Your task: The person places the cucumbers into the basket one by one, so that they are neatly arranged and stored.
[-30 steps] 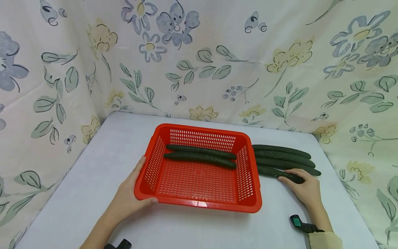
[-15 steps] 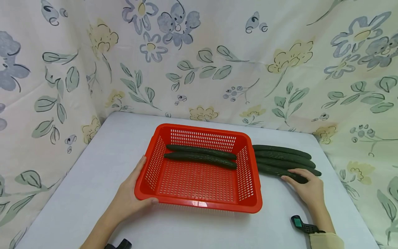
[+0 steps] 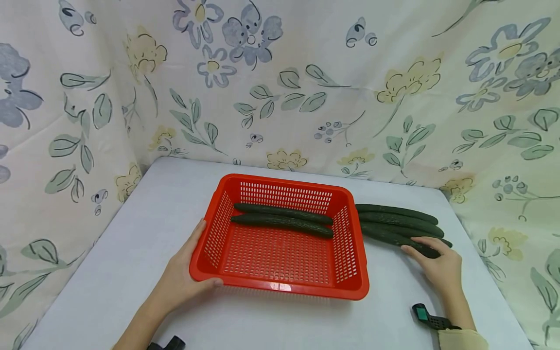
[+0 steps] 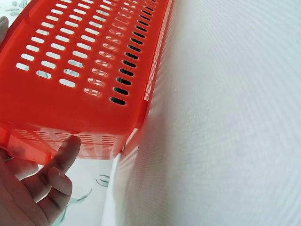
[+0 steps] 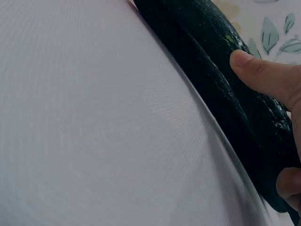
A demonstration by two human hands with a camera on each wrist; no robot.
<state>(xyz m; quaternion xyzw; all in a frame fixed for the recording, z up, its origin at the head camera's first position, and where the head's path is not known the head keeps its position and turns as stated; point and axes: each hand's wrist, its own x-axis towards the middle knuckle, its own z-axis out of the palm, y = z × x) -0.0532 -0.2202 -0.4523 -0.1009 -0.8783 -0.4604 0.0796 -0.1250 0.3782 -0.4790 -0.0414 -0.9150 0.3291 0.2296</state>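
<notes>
1. Dark-green cucumber [image 3: 388, 236], near the right edge of the tabletop [image 3: 306, 328]: right hand [image 3: 443, 267], fingers narrowly parted, pinches one end; the free length could droop.
2. Neighbouring cucumbers [image 3: 400, 220] could roll if knocked.
3. Left hand [image 3: 180, 279], fingers half-spread, holds one corner of the plastic basket [image 3: 306, 289]; slackening could let it slide.

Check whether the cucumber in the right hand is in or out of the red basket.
Out: the head view shows the cucumber right of the red basket, the right hand gripping its end.

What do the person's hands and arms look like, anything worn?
Left hand and right hand: no gloves. Right arm: pale beige sleeve, black perforated strap, teal-faced black device. Left arm: black wrist unit, partly out of frame.
</notes>
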